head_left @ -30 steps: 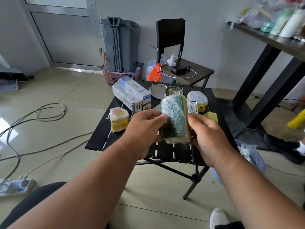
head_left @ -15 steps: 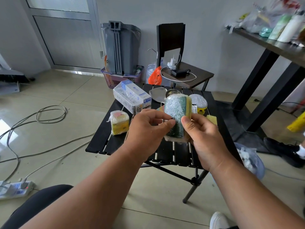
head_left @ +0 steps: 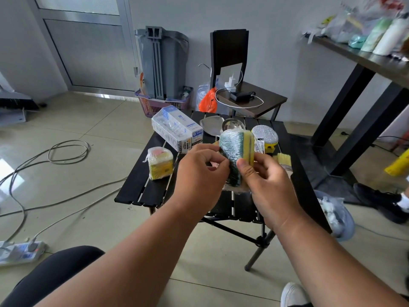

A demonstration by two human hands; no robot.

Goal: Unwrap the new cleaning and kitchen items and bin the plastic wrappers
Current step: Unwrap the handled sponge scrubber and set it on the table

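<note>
Pale tiled floor [head_left: 93,120], white wall [head_left: 276,29], grey door [head_left: 84,47], black chair [head_left: 230,52], cables [head_left: 66,151] everywhere.

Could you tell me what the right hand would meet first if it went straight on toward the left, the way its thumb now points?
Probably the left hand, just across the wrapped sponge pack that the right hand already grips; depth is unclear.

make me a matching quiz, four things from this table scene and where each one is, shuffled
Things:
1. wrapped sponge pack
2. small yellow sponge bundle
3. long white box
4. round silver scrubber

Places:
A. table's left side
B. held in both hands
C. behind the held pack, to the right
D. far left part of the table

Pairs: 1-B, 2-A, 3-D, 4-C
</note>
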